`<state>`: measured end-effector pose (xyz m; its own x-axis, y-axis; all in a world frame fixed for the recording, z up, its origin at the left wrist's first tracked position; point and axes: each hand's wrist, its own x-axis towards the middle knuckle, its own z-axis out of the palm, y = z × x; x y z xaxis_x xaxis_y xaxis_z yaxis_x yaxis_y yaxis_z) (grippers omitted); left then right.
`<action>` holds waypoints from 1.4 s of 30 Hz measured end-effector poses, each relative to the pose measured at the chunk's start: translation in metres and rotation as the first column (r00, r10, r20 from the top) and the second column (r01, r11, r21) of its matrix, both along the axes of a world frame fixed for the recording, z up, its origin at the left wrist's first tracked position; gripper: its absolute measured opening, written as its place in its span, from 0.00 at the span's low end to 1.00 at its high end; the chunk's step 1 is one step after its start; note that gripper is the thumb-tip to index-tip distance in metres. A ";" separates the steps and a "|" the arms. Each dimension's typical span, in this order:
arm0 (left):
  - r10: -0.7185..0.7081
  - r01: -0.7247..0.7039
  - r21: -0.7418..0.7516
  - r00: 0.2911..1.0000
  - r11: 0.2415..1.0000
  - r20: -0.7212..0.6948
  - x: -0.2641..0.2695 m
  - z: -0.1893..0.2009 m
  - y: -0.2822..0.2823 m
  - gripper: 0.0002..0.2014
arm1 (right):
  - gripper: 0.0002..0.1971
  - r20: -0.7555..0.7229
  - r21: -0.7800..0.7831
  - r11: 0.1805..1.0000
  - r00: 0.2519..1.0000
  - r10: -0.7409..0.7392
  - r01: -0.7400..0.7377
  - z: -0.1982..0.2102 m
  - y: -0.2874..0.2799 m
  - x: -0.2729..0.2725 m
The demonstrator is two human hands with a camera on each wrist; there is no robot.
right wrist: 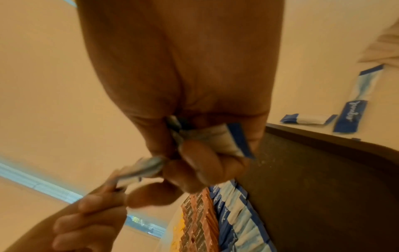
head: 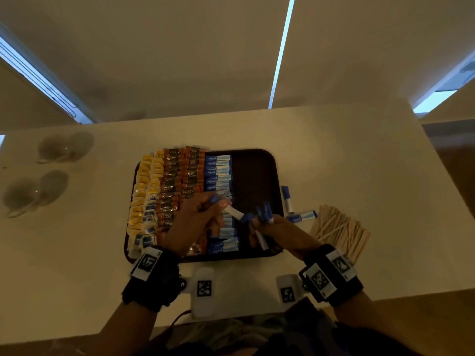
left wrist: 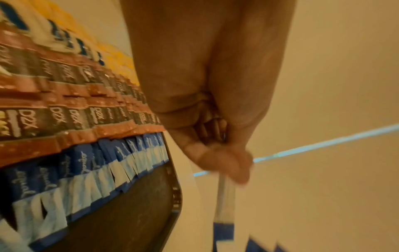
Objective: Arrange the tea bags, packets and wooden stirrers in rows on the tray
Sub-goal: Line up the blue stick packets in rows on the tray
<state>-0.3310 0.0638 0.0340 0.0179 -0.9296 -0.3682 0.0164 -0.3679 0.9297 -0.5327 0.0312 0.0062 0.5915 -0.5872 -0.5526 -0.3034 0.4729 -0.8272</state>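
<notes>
Tray (head: 267, 160) on the white counter (head: 334, 155): left columns filled, right strip bare.

Yellow packets (head: 144, 186), brown packets (head: 180, 176) and a column of blue packets (head: 218, 173) run from the tray's far edge to its near edge; the brown ones overhang the far rim. The dark floor between the blue column and the right rim lies open. Over it, the left hand (head: 199, 217) pinches a single blue packet (head: 235, 213) by one end, and the right hand (head: 277, 231) is clenched round a bunch of blue packets (head: 264, 211), fingertips nearly meeting the left. Loose blue packets (head: 302, 215) lie just outside the right rim; the wooden stirrers (head: 339, 232) are heaped beyond them, short of the counter's right edge.
</notes>
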 end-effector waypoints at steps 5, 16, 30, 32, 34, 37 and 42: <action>0.001 0.002 0.055 0.998 0.998 -0.068 0.024 -0.006 0.009 0.07 | 0.13 -0.022 0.021 0.972 0.972 -0.235 0.235 -0.011 -0.002 -0.007; -0.251 0.263 -0.031 0.945 0.964 0.208 0.029 -0.034 0.011 0.06 | 0.07 -0.166 -0.062 0.983 0.969 -0.183 0.175 -0.019 0.002 0.033; -0.262 0.255 0.084 0.825 0.963 0.500 0.052 -0.068 0.010 0.03 | 0.14 -0.451 -0.342 0.936 0.888 -0.089 -0.080 -0.057 0.001 0.037; -0.196 0.191 0.064 0.826 0.979 0.528 0.058 -0.071 0.011 0.04 | 0.21 -0.542 -0.307 0.936 0.840 -0.024 -0.171 -0.064 0.000 0.040; -0.147 0.142 0.049 0.841 0.989 0.520 0.068 -0.071 0.013 0.04 | 0.22 -0.582 -0.258 0.944 0.813 0.017 -0.205 -0.072 -0.001 0.044; -0.113 0.102 0.048 0.857 0.994 0.503 0.081 -0.069 0.020 0.04 | 0.20 -0.606 -0.194 0.968 0.796 0.008 -0.157 -0.081 0.001 0.047; -0.079 0.058 0.058 0.851 0.997 0.519 0.096 -0.074 0.030 0.04 | 0.12 -0.597 -0.106 0.994 0.801 -0.046 -0.021 -0.088 0.007 0.051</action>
